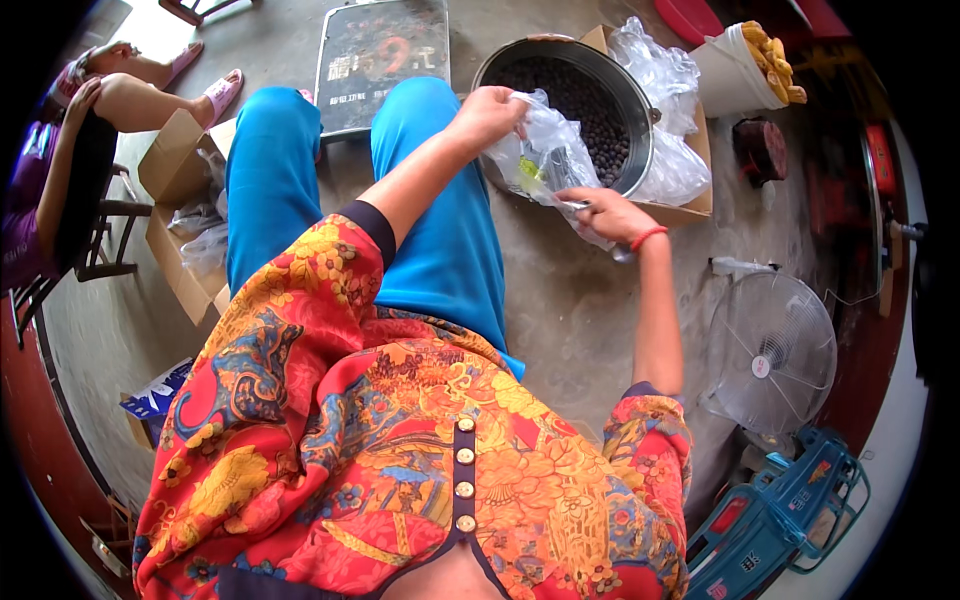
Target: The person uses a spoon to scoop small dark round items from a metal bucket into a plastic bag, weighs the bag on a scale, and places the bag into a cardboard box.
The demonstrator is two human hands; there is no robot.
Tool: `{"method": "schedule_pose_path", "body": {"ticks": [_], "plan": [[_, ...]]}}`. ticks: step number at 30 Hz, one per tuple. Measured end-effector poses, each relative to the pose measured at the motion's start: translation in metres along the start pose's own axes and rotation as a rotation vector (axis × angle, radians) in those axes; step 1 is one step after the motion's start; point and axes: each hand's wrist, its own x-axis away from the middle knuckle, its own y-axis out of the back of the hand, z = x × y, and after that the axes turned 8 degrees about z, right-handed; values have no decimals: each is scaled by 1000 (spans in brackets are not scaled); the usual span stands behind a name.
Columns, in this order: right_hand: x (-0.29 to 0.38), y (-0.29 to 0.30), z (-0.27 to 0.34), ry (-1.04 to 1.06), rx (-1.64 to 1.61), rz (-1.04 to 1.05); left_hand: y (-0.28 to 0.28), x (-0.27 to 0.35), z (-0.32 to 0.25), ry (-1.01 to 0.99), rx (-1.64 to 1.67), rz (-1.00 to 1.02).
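Both my hands hold a clear plastic bag (559, 161) against the near left rim of a metal bucket (646, 124). My left hand (491, 116) pinches the bag's upper edge between thumb and fingers. Lower down and to the right, my right hand (611, 217), with a red cord at the wrist, grips the other side of the bag. A yellow-green patch shows on or in the bag; what it is, I cannot tell. Many small dark round fruits or nuts (607, 142) lie in the bucket, partly hidden by the bag.
Right of the bucket, a cardboard box (694, 210) holds clear plastic bags (671, 82). Beyond stands a white pail (720, 71) of corn cobs (769, 56). A fan (772, 352) is at right. An open carton (176, 255) with bags and a seated person (56, 180) are at left.
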Motion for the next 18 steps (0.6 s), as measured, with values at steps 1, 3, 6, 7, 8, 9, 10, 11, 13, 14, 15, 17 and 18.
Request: {"method": "schedule_pose_path", "body": {"ticks": [1, 3, 6, 7, 8, 9, 10, 11, 13, 14, 15, 17, 18], "plan": [[8, 12, 17, -112, -244, 69, -2, 2, -4, 70, -69, -7], [25, 33, 25, 117, -240, -129, -4, -3, 17, 63, -259, 94], [60, 65, 52, 71, -259, -343, -14, 4, 34, -25, -698, 60], [69, 75, 45, -27, -213, -466, -17, 6, 36, -68, -708, 75], [77, 83, 38, -124, -165, -585, -18, 5, 36, 42, -506, 195], [85, 90, 37, -220, -120, -691, -23, 3, 30, 145, -298, 324], [91, 96, 38, -315, -73, -793, -28, 2, 25, 249, -88, 447], [94, 100, 37, -409, -24, -893, -36, 2, 25, 298, -95, 485], [88, 107, 35, -364, 50, -1070, -47, 7, 31, 399, -112, 536], [84, 111, 35, -340, 88, -1158, -45, 7, 35, 396, -148, 565], [76, 111, 35, -239, 59, -1214, -46, 6, 40, 361, -166, 506], [46, 107, 40, -27, -7, -1314, -44, 6, 50, 296, -204, 380], [34, 103, 35, 2, -39, -1217, -44, 11, 34, 302, -96, 440]]}}
